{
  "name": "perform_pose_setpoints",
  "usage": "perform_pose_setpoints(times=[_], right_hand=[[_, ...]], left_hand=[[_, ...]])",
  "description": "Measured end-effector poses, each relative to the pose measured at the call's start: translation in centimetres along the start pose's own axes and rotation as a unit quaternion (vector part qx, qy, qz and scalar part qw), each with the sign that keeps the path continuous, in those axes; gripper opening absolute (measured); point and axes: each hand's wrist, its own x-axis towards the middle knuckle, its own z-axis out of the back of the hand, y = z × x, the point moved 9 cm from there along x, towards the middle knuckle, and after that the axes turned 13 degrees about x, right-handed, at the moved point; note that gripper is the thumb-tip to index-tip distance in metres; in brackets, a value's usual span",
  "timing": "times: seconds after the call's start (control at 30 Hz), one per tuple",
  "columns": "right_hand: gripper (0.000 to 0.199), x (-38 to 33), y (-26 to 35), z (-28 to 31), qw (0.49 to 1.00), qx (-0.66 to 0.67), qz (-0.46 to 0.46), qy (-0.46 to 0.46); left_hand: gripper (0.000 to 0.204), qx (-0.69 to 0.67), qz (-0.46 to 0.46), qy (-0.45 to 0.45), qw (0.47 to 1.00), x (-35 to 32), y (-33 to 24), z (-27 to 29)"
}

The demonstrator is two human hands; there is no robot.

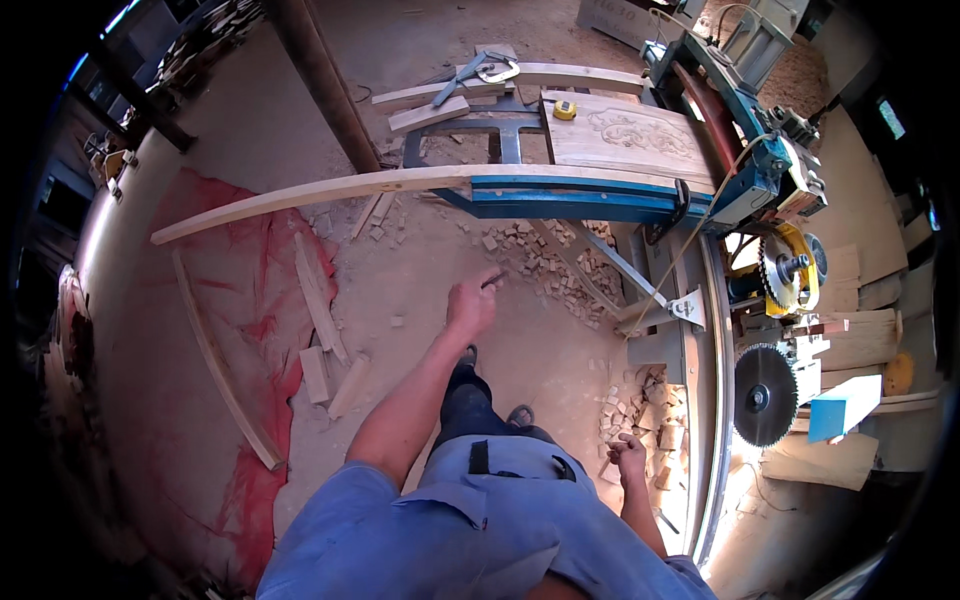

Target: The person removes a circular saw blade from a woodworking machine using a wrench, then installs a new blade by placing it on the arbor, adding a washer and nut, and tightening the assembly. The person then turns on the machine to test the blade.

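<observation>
My left hand (472,305) is stretched out ahead, its fingers pinched round a short dark pen-like stick (492,281). It hangs over the floor, apart from the blue-framed saw machine (590,205). Down by my right side, my right hand (628,456) has loosely bent fingers set apart, and no object shows in them. Below that hand lies a pile of wood offcuts (655,420). A long wooden beam (390,181) lies along the machine's near blue rail and sticks out far to the left. Behind it rests a carved wooden panel (640,135) with a yellow tape measure (565,110) on top.
To the right stand a toothed saw blade (778,272) and a dark round blade (766,395). A metal post (325,85) rises ahead. Red sheeting (215,330) covers the left floor, with a curved wood strip (225,365) on it. Small wood blocks (550,262) lie under the machine.
</observation>
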Motion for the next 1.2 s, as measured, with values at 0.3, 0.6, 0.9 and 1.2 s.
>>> perform_pose_setpoints(times=[0.3,0.6,0.9,1.2], right_hand=[[0.028,0.2,-16.6,-1.0,0.987,-0.116,-0.109,0.029],[0.028,-0.8,-9.7,-8.2,0.977,-0.101,-0.185,-0.018],[0.027,12.0,5.5,-10.8,0.997,-0.047,-0.061,-0.008],[0.032,21.5,38.1,-14.2,0.978,-0.117,0.168,-0.037]], left_hand=[[0.029,0.019,-0.067,-0.005,0.998,23.6,-3.2,3.5],[0.025,0.217,-0.18,-0.045,0.958,40.9,-3.2,-1.2],[0.03,0.35,-0.196,-0.01,0.916,50.5,-2.5,-5.7],[0.022,0.181,-0.263,-0.123,0.94,53.5,-14.4,-10.5]])
